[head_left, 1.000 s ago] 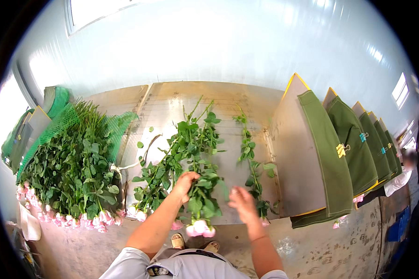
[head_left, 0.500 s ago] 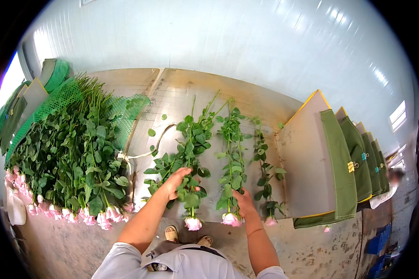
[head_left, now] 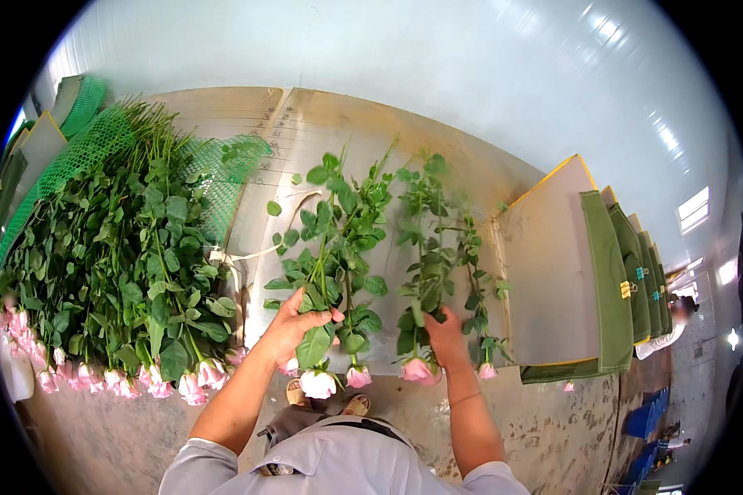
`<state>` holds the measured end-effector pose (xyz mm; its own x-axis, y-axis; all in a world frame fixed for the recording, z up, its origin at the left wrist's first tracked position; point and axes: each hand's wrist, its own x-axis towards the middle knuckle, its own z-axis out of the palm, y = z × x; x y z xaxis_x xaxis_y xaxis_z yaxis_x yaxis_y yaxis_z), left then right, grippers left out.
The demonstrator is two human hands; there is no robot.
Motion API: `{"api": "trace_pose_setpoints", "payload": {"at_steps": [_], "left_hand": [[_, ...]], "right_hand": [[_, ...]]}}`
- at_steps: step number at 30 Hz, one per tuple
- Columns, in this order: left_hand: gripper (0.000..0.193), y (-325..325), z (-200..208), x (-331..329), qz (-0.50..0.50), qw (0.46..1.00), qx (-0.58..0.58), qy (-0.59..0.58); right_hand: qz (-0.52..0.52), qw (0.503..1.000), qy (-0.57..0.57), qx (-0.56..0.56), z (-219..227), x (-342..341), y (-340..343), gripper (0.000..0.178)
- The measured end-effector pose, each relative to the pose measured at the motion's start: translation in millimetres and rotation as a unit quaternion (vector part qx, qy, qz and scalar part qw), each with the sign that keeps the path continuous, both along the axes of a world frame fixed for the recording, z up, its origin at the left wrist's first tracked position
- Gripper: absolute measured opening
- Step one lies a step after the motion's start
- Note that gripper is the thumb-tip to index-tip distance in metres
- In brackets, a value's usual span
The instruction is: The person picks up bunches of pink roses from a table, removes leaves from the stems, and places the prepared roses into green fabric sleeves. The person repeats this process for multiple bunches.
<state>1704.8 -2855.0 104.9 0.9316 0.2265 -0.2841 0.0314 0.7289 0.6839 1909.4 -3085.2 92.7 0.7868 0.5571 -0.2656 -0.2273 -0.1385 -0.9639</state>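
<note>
My left hand [head_left: 301, 324] is closed around the leafy stem of a pink rose [head_left: 318, 384], just above its bloom. Beside it on the metal table lies another pink rose [head_left: 358, 376], and a bit of pink shows behind my left wrist. My right hand [head_left: 446, 334] grips leafy rose stems [head_left: 429, 268] near the pink rose blooms [head_left: 421, 370] hanging at the table's front edge; leaves hide part of its fingers. Farther right, a thin single rose [head_left: 487, 370] lies apart. All the stems point away from me.
A large heap of pink roses [head_left: 115, 247] on green netting [head_left: 223, 169] covers the left side. A pale strap [head_left: 260, 252] crosses the metal table [head_left: 260, 330]. On the right stand upright boards [head_left: 545, 272] with green cloth [head_left: 607, 280] and clips [head_left: 628, 289].
My left hand's rose has shifted left, and a second bloom now shows beside it. My right hand has moved slightly right and away from me with its stems. The whole view has shifted a little.
</note>
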Motion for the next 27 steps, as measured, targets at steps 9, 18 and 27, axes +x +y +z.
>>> {"api": "trace_pose_setpoints", "payload": {"at_steps": [9,18,27], "left_hand": [[0.044,-55,16,55,-0.056,0.993,0.093,-0.054],[0.036,-116,-57,153,-0.038,0.966,0.209,0.148],[0.038,-154,-85,183,-0.007,0.946,0.247,0.21]], "right_hand": [[-0.063,0.996,0.063,0.03,-51,24,-20,0.036],[-0.025,0.993,0.117,0.022,-43,57,-74,0.032],[0.042,0.984,0.149,0.089,-61,83,-100,0.029]]}}
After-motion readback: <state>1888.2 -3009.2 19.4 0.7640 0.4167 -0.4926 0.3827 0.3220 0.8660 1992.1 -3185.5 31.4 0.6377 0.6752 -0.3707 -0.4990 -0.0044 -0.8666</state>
